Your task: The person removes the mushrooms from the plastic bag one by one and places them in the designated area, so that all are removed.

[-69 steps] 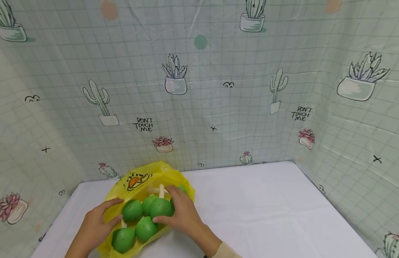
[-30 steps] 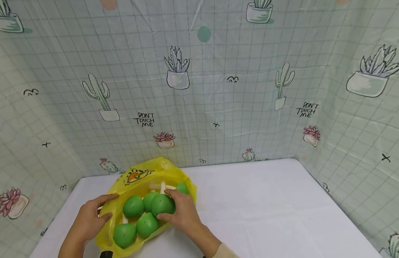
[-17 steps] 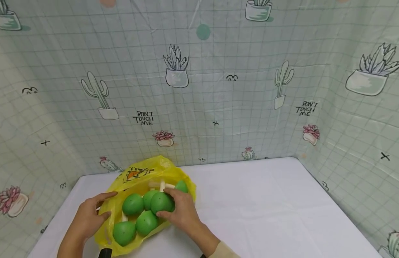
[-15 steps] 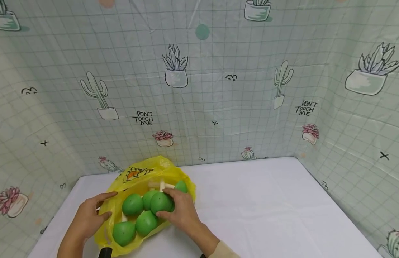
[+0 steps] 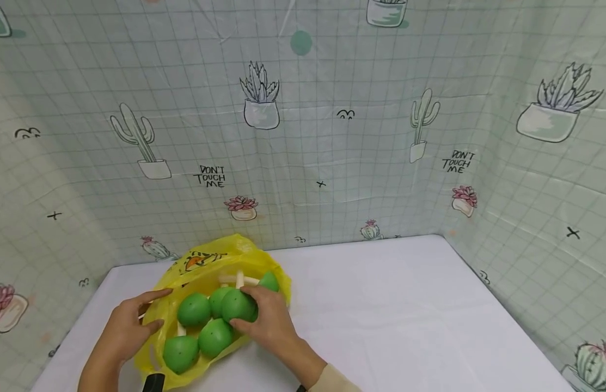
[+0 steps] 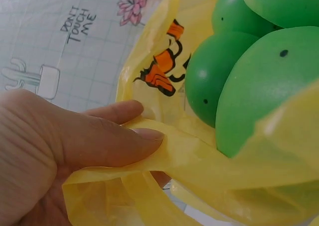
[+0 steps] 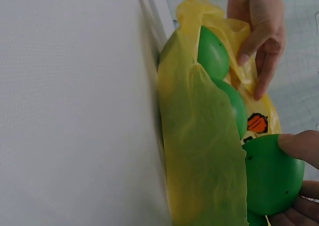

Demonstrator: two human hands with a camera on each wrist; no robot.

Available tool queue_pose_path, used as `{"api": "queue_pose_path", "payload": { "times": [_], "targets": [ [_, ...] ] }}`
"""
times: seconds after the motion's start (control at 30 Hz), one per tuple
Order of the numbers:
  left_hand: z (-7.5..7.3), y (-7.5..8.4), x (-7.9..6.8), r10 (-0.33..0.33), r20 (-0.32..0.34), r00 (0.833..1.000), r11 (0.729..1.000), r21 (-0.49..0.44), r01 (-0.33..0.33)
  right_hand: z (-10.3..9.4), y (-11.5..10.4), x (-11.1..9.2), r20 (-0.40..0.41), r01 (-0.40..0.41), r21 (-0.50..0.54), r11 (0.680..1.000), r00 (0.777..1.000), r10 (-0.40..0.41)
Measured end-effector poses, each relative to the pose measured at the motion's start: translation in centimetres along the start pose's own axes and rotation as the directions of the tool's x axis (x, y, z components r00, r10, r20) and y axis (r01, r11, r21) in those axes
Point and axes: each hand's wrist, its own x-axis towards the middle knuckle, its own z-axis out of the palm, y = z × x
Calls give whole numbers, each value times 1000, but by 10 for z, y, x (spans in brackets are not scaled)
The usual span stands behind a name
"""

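Head view: the yellow bag [image 5: 241, 247] is laid on the white table [image 5: 405, 310], its mouth turned up toward the camera, and green balls [image 5: 194, 310] are crowded inside it. By the left hand [image 5: 120, 333] the left edge of the bag is held; in the left wrist view the film is seen pinched between thumb and fingers, with hardly any gap left. By the right hand [image 5: 269, 324] one green ball [image 5: 237, 305] is grasped, thumb and fingers being spread to its width and curved against its side; just behind it a pale stick [image 5: 239, 280] is seen. Another ball [image 5: 269, 281] is lodged at the far right of the bag. The table is backed by a grid-patterned cloth [image 5: 307, 158] printed with cacti
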Motion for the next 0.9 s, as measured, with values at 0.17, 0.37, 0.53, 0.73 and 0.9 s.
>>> {"api": "queue_pose_path", "payload": {
  "times": [0.17, 0.37, 0.53, 0.73, 0.9],
  "targets": [
    [0, 2, 1, 12, -5, 1000, 1000, -9, -12, -4, 2, 0, -30, 16, 21, 1000, 999, -15],
    [-1, 4, 3, -7, 4, 1000, 1000, -26, 7, -8, 5, 1, -70, 43, 58, 997, 997, -39],
    [1, 5, 3, -11, 9, 1000, 1000, -23, 11, -12, 4, 3, -78, 53, 54, 997, 996, -48],
    [0, 4, 1, -31, 20, 999, 999, -30, 31, -19, -2, 4, -80, 55, 75, 996, 996, -49],
    [-2, 2, -1, -32, 13, 999, 999, -36, 32, -24, -10, 4, -70, 64, 108, 992, 996, -56]
  ]
}}
